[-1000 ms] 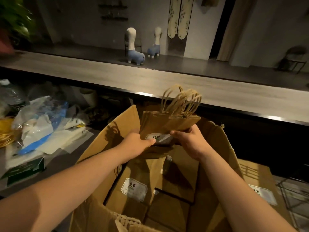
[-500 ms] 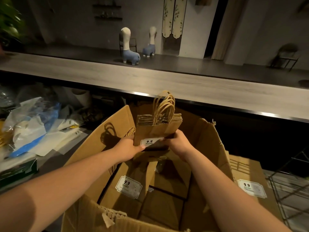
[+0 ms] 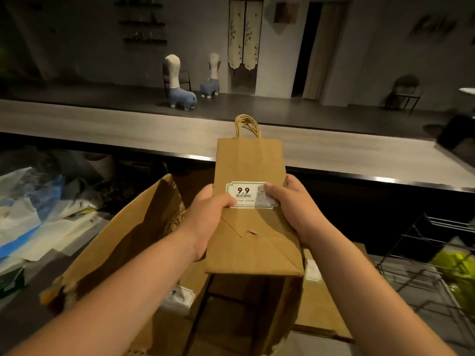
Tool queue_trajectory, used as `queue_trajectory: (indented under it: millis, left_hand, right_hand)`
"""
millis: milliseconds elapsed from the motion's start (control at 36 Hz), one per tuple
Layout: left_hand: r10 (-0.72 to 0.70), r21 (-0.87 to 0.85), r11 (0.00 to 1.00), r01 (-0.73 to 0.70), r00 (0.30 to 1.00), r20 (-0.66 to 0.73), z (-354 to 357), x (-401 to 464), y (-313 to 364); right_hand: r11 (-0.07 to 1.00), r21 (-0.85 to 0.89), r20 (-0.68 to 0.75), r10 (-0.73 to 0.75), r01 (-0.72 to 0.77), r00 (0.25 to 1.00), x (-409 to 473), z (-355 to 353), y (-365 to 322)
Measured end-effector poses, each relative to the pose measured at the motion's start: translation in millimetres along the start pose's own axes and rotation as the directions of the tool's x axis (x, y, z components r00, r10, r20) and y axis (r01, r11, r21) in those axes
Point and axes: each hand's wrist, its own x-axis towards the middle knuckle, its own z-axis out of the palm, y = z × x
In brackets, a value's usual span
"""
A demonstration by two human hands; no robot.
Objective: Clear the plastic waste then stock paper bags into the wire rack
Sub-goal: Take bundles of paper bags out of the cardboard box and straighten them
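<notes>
A flat stack of brown paper bags point(image 3: 253, 227) with twisted handles and a white "9.9" label is held above an open cardboard box point(image 3: 133, 235). My left hand point(image 3: 205, 214) grips its left edge, thumb on the label. My right hand point(image 3: 293, 204) grips the right edge, thumb also on the label. More labelled bags lie inside the box point(image 3: 180, 299). The black wire rack point(image 3: 421, 253) stands at the right edge. Plastic waste point(image 3: 33, 214), clear and blue, is piled at the left.
A long wooden counter point(image 3: 128, 129) runs across behind the box. Another flat brown stack with a label point(image 3: 323, 304) lies right of the box. Something yellow-green point(image 3: 455, 268) sits in the rack. A green packet point(image 3: 11, 281) lies at the far left.
Both hands have lifted the bag stack up out of the box and turned it flat toward me. The view has swung right, bringing the wire rack into sight.
</notes>
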Motion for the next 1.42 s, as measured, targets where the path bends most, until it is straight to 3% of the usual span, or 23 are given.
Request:
queue_trajectory:
  millis: [111,306,500,611,778,917,1028,1222,1417]
  left_hand:
    - [0.032,-0.037,0.999,-0.029,0.996,0.081,47,-13,-3]
    - [0.072,0.147,0.985,-0.09,0.989,0.126,130,-20,-27]
    - [-0.029,0.49,0.869,-0.066,0.983,0.184,181,-27,-67]
    - [-0.155,0.585,0.811,0.015,0.969,0.19,199,-39,-90]
    - [-0.334,0.603,0.777,0.179,0.93,0.153,227,-56,-116]
    - [-0.308,0.527,0.818,0.231,0.949,0.062,241,-51,-146]
    - [-0.31,0.481,0.834,0.27,0.951,0.004,246,-27,-164]
    - [-0.353,0.541,0.777,0.322,0.934,-0.05,260,16,-186]
    - [-0.384,0.647,0.649,0.4,0.907,-0.174,281,46,-202]
  right_hand:
    - [0.999,0.039,-0.044,-0.015,0.017,0.999,-26,-44,8]
    - [1.0,0.007,-0.161,-0.012,0.014,0.987,-57,-124,36]
    - [0.996,-0.031,-0.207,0.072,-0.08,0.976,-86,-174,77]
    - [0.989,-0.035,-0.237,0.131,-0.144,0.962,-100,-189,103]
    - [0.962,-0.01,-0.245,0.262,-0.272,0.934,-110,-201,144]
    - [0.931,-0.08,-0.275,0.322,-0.356,0.906,-102,-201,166]
    - [0.878,-0.257,-0.346,0.306,-0.404,0.887,-82,-197,172]
    - [0.712,-0.432,-0.428,0.378,-0.553,0.821,-40,-199,177]
    - [0.539,-0.548,-0.484,0.419,-0.639,0.768,-17,-205,182]
